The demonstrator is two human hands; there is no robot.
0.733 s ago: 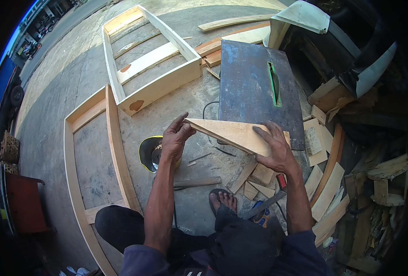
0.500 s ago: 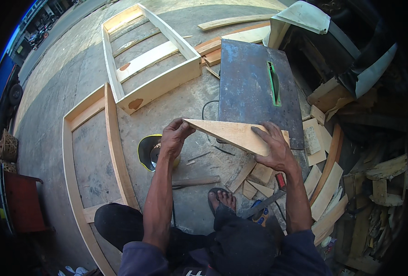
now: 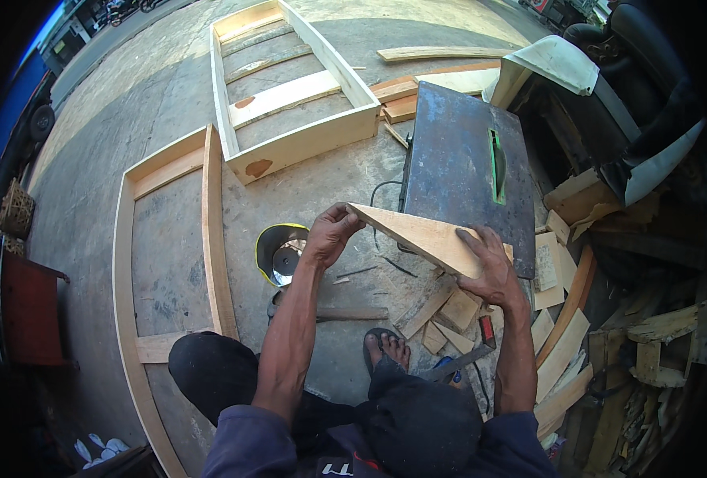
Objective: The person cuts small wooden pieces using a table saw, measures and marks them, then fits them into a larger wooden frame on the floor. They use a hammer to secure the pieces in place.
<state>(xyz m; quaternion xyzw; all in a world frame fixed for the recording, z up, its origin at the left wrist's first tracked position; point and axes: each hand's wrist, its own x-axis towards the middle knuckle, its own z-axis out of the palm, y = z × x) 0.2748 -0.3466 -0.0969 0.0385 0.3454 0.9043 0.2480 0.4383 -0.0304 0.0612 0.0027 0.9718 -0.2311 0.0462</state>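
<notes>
A pale, wedge-shaped wooden board [image 3: 417, 237] is held up between my two hands above the ground. Its narrow tip is pinched in the fingers of my left hand [image 3: 333, 233]. At the broad end, my right hand [image 3: 490, 267] grips the board, with fingers over the upper face and the thumb at the near edge. Just beyond the board lies a dark blue, worn saw table [image 3: 457, 147], with a green-edged slot [image 3: 498, 167] and what looks like a blade in it. Below my left hand sits a yellow-rimmed black round container [image 3: 278, 259].
Two wooden frames, one far [image 3: 306, 147] and one at left [image 3: 216, 239], lie on the concrete. A hammer [image 3: 353, 314], wood offcuts [image 3: 459, 309] and a red-handled tool [image 3: 487, 331] lie near my foot. Scrap wood [image 3: 565, 358] is piled at right.
The view has turned slightly, so the frames and saw table appear farther right. Both hands keep hold of the wedge-shaped board, its tilt a little steeper in the picture.
</notes>
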